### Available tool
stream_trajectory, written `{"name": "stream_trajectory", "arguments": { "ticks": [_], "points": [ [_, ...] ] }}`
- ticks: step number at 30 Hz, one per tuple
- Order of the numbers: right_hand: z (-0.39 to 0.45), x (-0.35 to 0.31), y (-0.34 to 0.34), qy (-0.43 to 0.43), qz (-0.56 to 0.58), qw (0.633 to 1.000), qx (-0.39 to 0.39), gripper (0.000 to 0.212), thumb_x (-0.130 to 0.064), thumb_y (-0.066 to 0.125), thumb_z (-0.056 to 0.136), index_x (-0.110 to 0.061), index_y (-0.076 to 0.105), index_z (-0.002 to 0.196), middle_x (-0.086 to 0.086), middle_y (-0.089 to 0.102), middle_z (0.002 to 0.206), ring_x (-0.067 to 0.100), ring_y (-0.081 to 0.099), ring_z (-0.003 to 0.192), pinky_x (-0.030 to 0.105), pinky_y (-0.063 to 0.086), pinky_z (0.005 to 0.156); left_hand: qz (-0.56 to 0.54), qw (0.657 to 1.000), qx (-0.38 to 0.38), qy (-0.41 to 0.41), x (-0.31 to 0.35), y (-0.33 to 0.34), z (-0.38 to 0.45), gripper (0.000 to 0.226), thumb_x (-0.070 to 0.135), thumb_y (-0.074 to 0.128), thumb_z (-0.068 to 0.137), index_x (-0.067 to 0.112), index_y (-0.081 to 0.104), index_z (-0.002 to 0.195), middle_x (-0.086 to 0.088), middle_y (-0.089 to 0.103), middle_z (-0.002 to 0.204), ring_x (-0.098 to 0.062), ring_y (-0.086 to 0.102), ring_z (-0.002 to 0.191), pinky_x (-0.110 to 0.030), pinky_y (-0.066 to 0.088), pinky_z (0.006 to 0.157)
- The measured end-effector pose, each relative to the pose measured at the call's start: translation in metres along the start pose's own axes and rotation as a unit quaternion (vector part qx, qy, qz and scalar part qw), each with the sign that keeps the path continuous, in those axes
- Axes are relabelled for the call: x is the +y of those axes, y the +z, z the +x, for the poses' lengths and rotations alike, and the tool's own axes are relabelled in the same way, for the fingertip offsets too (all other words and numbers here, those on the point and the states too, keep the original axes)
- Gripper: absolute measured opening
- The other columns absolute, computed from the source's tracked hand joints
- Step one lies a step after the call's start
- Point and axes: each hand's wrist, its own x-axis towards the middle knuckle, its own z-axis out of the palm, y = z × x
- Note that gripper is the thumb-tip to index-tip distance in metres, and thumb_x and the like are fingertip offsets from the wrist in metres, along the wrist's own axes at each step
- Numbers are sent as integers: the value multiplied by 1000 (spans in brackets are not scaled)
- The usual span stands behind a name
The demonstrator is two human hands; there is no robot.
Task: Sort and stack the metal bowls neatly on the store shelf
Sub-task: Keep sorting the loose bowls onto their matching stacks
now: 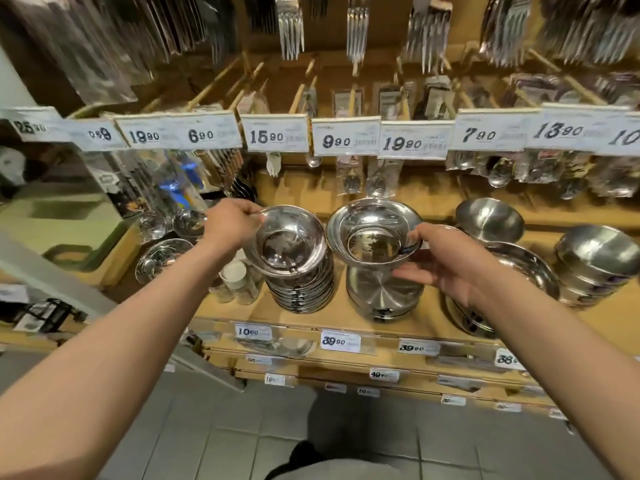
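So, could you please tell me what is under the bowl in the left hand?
The bowl tops a stack of bowls on the shelf. The stack hides the shelf beneath.

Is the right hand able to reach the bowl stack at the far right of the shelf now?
Probably not yet: the right hand holds a wide-rimmed bowl, though nothing blocks the way to the far-right stack.

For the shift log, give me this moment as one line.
left hand: grips bowl on stack | right hand: holds wide bowl over pot | shelf
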Motion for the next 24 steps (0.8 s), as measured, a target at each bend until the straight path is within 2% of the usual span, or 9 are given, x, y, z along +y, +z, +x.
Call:
{"name": "stream_trajectory", "arguments": {
  "ticks": [2, 4, 6, 8, 12, 14, 17, 20, 24],
  "points": [
    [3, 2, 8, 5, 4, 1000, 8, 20, -2, 50, 95, -5, 59, 113, 16, 78, 81, 30, 77, 71, 28, 59, 48, 16, 1000, -23, 7, -6, 6, 9, 10, 19, 72, 92, 17, 80, 88, -2, 75, 88, -16, 65, 76, -30, 52, 71],
    [4, 5, 16, 10, 9, 1000, 17, 19, -1, 49, 96, -5, 59, 111, 17, 78, 79, 31, 77, 73, 28, 59, 48, 29, 999, -44, 11, -14, 13, 18, 12, 19, 70, 94, 14, 80, 92, -1, 75, 90, -16, 63, 77, -30, 53, 75],
    [6, 6, 23, 14, 20, 999, 33, 16, -1, 50, 97, -5, 59, 109, 18, 78, 82, 32, 77, 73, 27, 59, 47, 71, 995, -54, 33, -19, 18, 25, 16, 20, 66, 96, 17, 80, 88, 3, 71, 85, -12, 59, 75, -27, 46, 73],
    [8, 9, 29, 13, 31, 998, 45, 13, -1, 50, 97, -5, 58, 107, 15, 77, 75, 31, 77, 71, 26, 58, 47, 101, 991, -67, 65, -23, 25, 31, 22, 20, 63, 97, 20, 80, 83, 6, 68, 81, -11, 57, 73, -25, 41, 72],
    [12, 19, 38, 13, 47, 997, 62, 12, -2, 47, 98, -4, 57, 105, 14, 76, 69, 28, 77, 67, 25, 58, 48, 122, 984, -100, 84, -28, 40, 45, 28, 19, 62, 98, 25, 71, 72, 3, 68, 83, -18, 62, 80, -25, 41, 74],
    [13, 24, 41, 14, 48, 996, 68, 14, 0, 47, 96, -1, 57, 106, 14, 76, 70, 27, 77, 67, 25, 59, 48, 122, 982, -118, 82, -31, 46, 48, 25, 20, 62, 99, 26, 69, 75, 1, 70, 91, -19, 64, 85, -27, 44, 74],
    [11, 30, 42, 13, 60, 995, 75, 13, 0, 46, 96, 1, 57, 103, 14, 75, 68, 26, 77, 66, 25, 59, 49, 105, 983, -122, 87, -35, 54, 49, 16, 20, 63, 99, 19, 77, 91, -5, 74, 105, -25, 67, 96, -33, 52, 82],
    [8, 36, 44, 16, 64, 994, 82, 13, 0, 45, 97, 1, 56, 103, 15, 75, 69, 26, 77, 66, 26, 61, 51, 84, 986, -118, 88, -37, 58, 48, 20, 16, 63, 99, 21, 73, 83, -3, 72, 97, -23, 66, 90, -31, 50, 76],
    [4, 39, 46, 17, 69, 994, 79, 15, 0, 44, 97, 2, 56, 105, 17, 76, 74, 27, 77, 68, 29, 63, 58, 55, 987, -118, 90, -38, 59, 52, 20, 19, 64, 99, 18, 75, 82, -2, 72, 96, -22, 66, 93, -29, 49, 79]
  ]
}}
